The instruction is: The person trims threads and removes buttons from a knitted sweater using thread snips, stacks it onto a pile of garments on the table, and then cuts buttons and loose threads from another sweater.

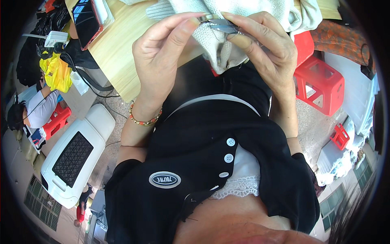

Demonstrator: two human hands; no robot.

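Close together over the table's edge, my two hands work at a cream knitted garment [298,18] that hangs partly over my lap. In my right hand [270,46], thumb and fingers are closed on a pair of small grey metal thread snips [222,27], blades pointing toward my left hand. My left hand [162,46] pinches thumb against forefinger at the blade tips, beside a small shiny piece; what it grips there is too small to make out. A dark thread shows near the blades. The garment's lower corner dangles beneath them.
On the light wooden table [118,53] at far left lies a phone [86,24] in a red case. Red plastic stools [321,87] stand at right. A white chair-like piece with a black quilted panel [75,156] is at left, near a yellow bag [56,72] and a seated person.
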